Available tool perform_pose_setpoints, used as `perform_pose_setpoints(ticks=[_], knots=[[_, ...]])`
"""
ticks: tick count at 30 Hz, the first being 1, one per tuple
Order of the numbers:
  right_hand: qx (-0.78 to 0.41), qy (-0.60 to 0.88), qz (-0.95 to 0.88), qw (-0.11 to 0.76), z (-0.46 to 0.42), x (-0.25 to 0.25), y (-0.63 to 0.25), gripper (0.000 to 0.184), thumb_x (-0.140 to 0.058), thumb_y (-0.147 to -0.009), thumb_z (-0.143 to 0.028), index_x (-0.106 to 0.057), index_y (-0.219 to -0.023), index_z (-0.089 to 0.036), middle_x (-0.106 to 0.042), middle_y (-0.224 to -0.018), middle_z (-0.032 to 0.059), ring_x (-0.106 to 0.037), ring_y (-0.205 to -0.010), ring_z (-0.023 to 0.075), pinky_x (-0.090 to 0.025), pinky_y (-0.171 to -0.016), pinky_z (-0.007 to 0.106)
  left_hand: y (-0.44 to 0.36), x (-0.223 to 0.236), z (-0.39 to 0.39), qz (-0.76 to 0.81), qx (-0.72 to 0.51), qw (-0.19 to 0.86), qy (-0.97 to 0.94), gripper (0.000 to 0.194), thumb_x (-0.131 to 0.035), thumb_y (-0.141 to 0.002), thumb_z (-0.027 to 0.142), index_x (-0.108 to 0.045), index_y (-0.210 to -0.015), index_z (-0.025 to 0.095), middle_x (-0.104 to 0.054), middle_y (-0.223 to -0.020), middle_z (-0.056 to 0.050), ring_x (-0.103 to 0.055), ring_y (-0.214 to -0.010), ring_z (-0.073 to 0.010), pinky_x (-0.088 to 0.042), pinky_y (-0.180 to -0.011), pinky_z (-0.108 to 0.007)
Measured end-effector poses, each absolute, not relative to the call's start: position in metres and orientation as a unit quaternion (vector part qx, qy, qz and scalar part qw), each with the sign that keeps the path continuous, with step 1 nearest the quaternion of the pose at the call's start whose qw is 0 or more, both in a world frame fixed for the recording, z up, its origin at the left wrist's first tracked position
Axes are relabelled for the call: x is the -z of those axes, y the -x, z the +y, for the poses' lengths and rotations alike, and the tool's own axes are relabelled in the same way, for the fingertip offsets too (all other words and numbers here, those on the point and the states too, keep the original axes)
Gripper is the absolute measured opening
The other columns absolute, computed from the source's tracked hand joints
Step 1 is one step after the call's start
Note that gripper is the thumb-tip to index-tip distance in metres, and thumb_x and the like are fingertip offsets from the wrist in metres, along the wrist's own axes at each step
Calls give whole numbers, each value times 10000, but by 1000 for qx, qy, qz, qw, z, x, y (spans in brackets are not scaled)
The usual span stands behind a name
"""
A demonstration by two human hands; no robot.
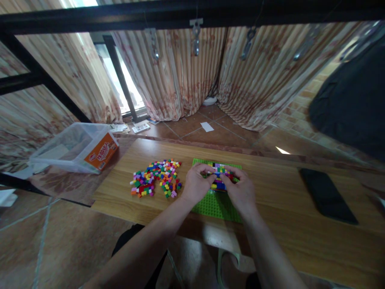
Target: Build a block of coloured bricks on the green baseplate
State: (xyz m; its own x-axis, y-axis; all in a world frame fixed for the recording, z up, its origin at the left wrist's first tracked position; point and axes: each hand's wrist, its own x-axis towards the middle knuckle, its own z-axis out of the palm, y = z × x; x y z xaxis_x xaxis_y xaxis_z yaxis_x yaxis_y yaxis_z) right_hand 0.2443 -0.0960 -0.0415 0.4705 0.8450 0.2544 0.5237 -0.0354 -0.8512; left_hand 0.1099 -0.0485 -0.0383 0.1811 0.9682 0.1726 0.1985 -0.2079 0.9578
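Note:
A green studded baseplate (210, 206) lies on the wooden table, with rows of small multicoloured toy bricks (220, 186) on its far half. My left hand (197, 181) is over the left side of these bricks, thumb and fingers curled closed on them. From the right, my right hand (242, 188) grips at the same rows, its thumb close to the left thumb. The fingers hide part of the bricks, so I cannot tell whether a single loose brick is between them. Left of the baseplate spreads a pile of loose toy bricks (159, 173) in many colours.
A dark phone-like slab (327, 195) lies on the wooden table (276, 192) at the right. Beyond the table's left end stands a clear plastic bin (66, 158) with an orange label. A black metal bar (174, 17) with hanging clips crosses overhead, before striped curtains (180, 76).

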Motion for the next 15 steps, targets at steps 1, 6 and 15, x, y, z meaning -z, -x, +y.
perform_pose_setpoints(ticks=[1, 6, 15], knots=[[-165, 704, -483, 494, -95, 41, -244, 343, -632, -755, -399, -735, -998, -180, -695, -1051, 123, -633, -993, 270, -472, -939, 465, -111, 40, -48, 463, -446, 447, -622, 121, -715, -680, 83, -677, -758, 168, -576, -732, 13, -532, -695, -112, -450, -664, -236], [-183, 708, -469, 496, -94, 39, -242, 352, -628, -744, -386, -731, -1009, -178, -699, -1063, 115, -637, -982, 267, -472, -934, 462, -113, 48, -46, 455, -461, 530, -547, 275, -708, -638, 82, -570, -858, 170, -508, -711, 49, -485, -636, -81, -423, -597, -201], [-169, 716, -445, 510, -92, 38, -236, 315, -611, -713, -356, -731, -945, -180, -681, -1028, 108, -625, -966, 254, -471, -923, 437, -118, 52, -42, 472, -466, 526, -532, 338, -688, -604, 61, -532, -879, 181, -512, -708, 50, -488, -644, -85, -405, -594, -202]])
